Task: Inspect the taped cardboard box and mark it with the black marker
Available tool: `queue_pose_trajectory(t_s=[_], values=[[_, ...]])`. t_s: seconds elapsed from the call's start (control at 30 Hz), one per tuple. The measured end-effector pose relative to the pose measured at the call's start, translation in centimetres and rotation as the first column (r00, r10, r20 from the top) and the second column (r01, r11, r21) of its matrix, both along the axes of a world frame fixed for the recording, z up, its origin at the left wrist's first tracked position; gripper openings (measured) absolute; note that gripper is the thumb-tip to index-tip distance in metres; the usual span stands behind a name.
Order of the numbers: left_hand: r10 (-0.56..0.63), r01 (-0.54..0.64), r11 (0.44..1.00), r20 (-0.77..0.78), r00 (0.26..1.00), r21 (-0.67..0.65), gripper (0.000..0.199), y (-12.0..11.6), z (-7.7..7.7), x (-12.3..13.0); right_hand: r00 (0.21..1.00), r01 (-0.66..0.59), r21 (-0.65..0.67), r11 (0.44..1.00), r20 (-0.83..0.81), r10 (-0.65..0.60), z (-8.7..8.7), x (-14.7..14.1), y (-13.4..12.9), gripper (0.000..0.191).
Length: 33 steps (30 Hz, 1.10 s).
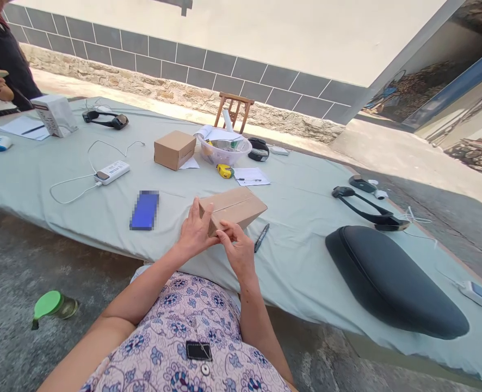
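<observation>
Brown cardboard fills our hands: a long closed box (235, 208) rests on the pale green cloth of the table (298, 256), near the edge closest to us. Its long axis runs from the near left to the far right, so the near end points back toward us and the far end toward the black headband device (367, 209). A seam line runs along its top, following that same axis.

Our left hand (194, 231) is clamped on the near end, fingers laid up over the end face and thumb beneath. Our right hand (238, 249) pinches the lower near corner, fingertips closed together on the cardboard. Both hands touch the box; neither is spread open.

A black marker (261, 237) lies on the cloth just beside the box, to its right. A blue phone (144, 210) lies to the left, well apart from our hands. Further off stand a smaller cardboard box (174, 149), a clear plastic bowl (223, 151) and a yellow tape measure (225, 171). A large black cushion (391, 280) lies at the right.
</observation>
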State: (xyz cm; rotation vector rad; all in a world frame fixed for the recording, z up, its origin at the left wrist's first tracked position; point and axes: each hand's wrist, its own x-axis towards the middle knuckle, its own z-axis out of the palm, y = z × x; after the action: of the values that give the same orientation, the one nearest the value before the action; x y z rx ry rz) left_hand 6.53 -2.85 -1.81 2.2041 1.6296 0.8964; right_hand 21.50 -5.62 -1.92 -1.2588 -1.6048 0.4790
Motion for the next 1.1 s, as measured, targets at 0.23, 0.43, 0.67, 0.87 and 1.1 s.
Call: queue_pose_trajectory(t_s=[0.23,0.43,0.67,0.87,1.1], values=[[-0.116,0.116,0.986,0.011,0.993,-0.117,0.096,-0.1,1.1,-1.5,0.918,0.394,-0.089,0.915,0.098,-0.385,0.4,3.1,0.6,0.099],[-0.258,0.272,0.951,0.103,0.961,-0.149,0.095,0.7,0.9,-4.6,0.859,0.509,-0.129,0.851,0.018,-0.511,0.1,6.5,1.1,0.098],[-0.348,0.418,0.903,0.404,0.846,-0.099,0.087,1.9,0.1,-6.1,0.889,0.449,0.008,0.894,-0.111,-0.445,-1.7,8.3,2.1,0.065],[-0.249,0.395,0.914,0.642,0.725,-0.091,0.081,2.6,-0.6,-7.6,0.928,0.306,-0.081,0.949,-0.196,-0.316,-3.9,7.9,3.2,0.061],[-0.117,0.432,0.895,0.878,0.464,-0.109,0.088,3.2,-1.8,-8.1,0.891,0.217,-0.129,0.968,-0.378,-0.251,-3.7,6.0,2.8,0.062]])
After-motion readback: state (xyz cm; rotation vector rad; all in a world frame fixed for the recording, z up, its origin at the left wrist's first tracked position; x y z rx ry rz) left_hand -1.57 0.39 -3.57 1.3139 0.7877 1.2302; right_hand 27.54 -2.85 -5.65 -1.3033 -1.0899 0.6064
